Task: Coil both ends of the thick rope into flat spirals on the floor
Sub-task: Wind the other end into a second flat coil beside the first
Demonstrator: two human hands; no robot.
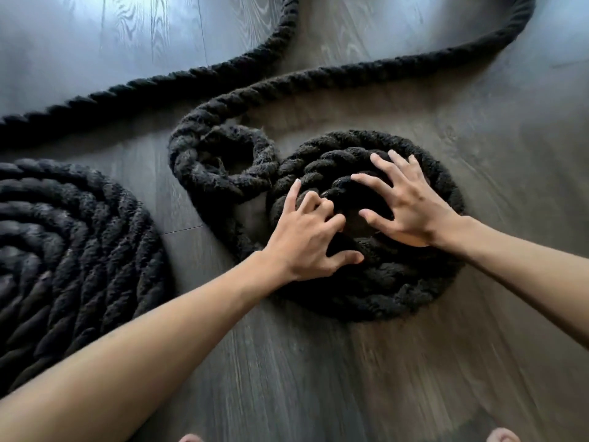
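A thick black twisted rope (350, 78) runs across the grey wooden floor (350, 378). One end lies in a large flat spiral (63, 244) at the left edge. The other end forms a smaller spiral (398, 282) in the middle. My left hand (306, 240) rests on this small spiral's left side with its fingers bent onto the rope. My right hand (404, 205) presses on its centre with fingers spread. A loose loop (223, 161) of the same rope lies just left of the small spiral, partly lifted off the floor.
Two stretches of rope trail away toward the top of the view, one to the far left (127, 94) and one to the upper right (497, 36). My toes (502, 435) show at the bottom edge. Bare floor lies to the right and in front.
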